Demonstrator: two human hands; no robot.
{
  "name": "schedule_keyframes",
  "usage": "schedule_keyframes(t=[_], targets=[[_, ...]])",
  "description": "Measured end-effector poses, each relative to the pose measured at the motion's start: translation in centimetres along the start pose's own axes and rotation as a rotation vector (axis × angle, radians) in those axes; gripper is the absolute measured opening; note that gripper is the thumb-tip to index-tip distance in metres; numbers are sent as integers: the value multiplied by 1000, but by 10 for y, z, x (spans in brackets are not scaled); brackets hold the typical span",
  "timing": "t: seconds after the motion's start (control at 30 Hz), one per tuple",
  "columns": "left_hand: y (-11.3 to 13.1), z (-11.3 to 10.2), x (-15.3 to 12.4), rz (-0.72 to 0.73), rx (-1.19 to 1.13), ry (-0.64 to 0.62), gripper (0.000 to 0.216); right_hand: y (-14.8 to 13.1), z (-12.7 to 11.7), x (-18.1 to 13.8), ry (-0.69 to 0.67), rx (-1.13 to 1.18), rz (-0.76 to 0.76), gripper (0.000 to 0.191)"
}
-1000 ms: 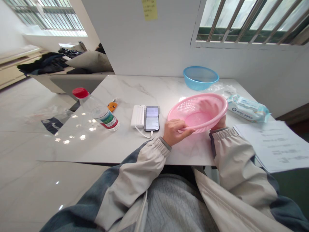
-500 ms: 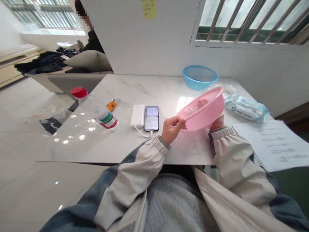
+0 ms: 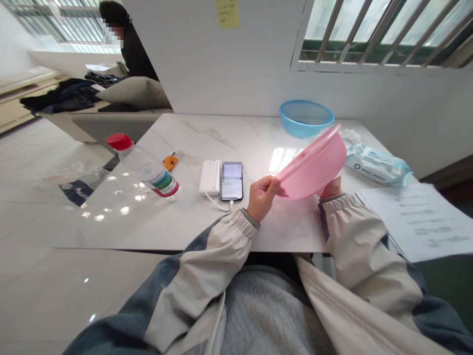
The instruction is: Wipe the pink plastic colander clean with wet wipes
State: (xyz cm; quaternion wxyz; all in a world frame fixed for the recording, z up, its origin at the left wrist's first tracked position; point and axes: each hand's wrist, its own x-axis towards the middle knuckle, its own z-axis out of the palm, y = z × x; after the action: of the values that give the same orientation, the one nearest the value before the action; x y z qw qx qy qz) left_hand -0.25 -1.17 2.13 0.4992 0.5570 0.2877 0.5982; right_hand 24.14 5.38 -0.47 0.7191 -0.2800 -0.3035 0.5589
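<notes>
A pink mesh basket (image 3: 314, 165) is held above the white marble table (image 3: 192, 217), tipped so its mouth faces away from me and its underside shows. My left hand (image 3: 261, 197) is closed on the near left rim. My right hand (image 3: 330, 188) is mostly hidden behind the basket's right side, and only its heel shows at the basket. A blue mesh basket (image 3: 306, 117) stands upright at the back of the table, just beyond the pink one.
A phone (image 3: 232, 181) lies on a white power bank (image 3: 210, 177) left of my hands. A red-capped water bottle (image 3: 146, 168) lies on its side further left, by a small orange object (image 3: 171, 162). A wet-wipes pack (image 3: 379, 164) and papers (image 3: 424, 219) sit right. A person sits at back left.
The pink basket has tipped from mouth-up to mouth facing away and has risen a little. My left hand shifted along the rim. A person has come into view at the back left.
</notes>
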Motion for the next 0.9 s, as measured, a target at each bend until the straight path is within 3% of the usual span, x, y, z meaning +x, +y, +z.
schedule_keyframes(t=[0.2, 0.37, 0.67, 0.9], targets=[[-6, 3, 1, -57, -73, 50, 67, -4, 28, -7, 109, 45, -6, 38], [-12, 7, 1, -84, -168, 72, 65, -2, 30, -6, 191, 2, -4, 47], [-27, 7, 2, -18, -108, -30, 58, 1, 32, -10, 46, -15, 42, 23], [-20, 8, 2, 23, -22, -108, 58, -1, 42, -14, 22, -60, 20, 23]])
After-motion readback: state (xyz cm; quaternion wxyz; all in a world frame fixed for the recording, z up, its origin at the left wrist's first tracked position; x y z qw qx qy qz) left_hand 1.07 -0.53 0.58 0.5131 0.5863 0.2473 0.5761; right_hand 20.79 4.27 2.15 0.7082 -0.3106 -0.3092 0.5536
